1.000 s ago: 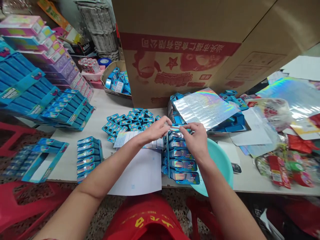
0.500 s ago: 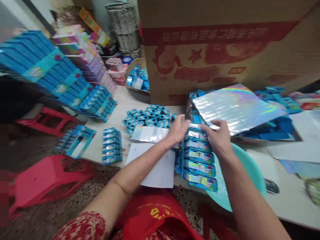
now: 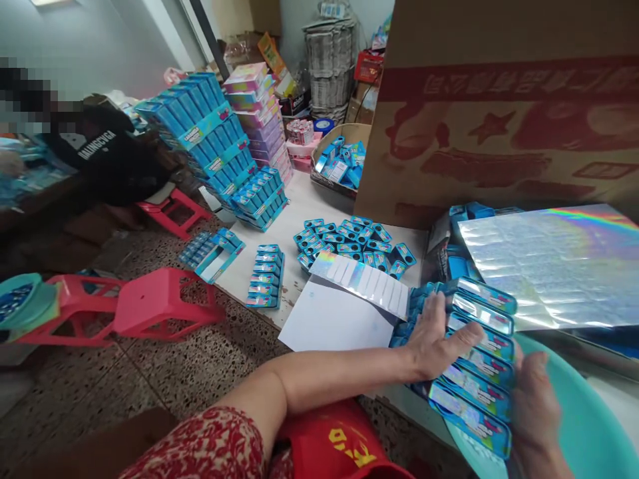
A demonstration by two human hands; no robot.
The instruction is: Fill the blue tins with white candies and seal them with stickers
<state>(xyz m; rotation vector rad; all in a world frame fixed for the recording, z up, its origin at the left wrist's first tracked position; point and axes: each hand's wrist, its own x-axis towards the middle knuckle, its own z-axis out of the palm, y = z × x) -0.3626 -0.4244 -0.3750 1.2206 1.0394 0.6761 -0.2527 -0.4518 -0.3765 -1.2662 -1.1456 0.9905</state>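
A row of small blue boxes [image 3: 482, 362] lies between my hands at the table's front edge. My left hand [image 3: 436, 339] presses on its left side, thumb stretched over the box fronts. Along the right side rests my right hand [image 3: 536, 399], blurred, its fingers partly hidden behind the boxes. Left of them lies a white paper sheet [image 3: 339, 319] with a shiny label strip [image 3: 362, 283] across its top. Behind the strip is a loose group of blue boxes with dark round holes [image 3: 349, 236]. A shorter row of blue boxes [image 3: 264, 276] stands farther left.
A turquoise basin [image 3: 584, 406] sits under the boxes at right. A silver holographic sheet [image 3: 554, 259] covers a carton. Behind stands a large cardboard box [image 3: 499, 133]. Stacked blue trays [image 3: 214, 140] are at left, beyond a red stool [image 3: 150, 303]. A person in black [image 3: 104, 153] sits far left.
The view has turned left, bringing the seated person into sight. My hands have moved down toward the front edge, and the box row now sits tilted between them.
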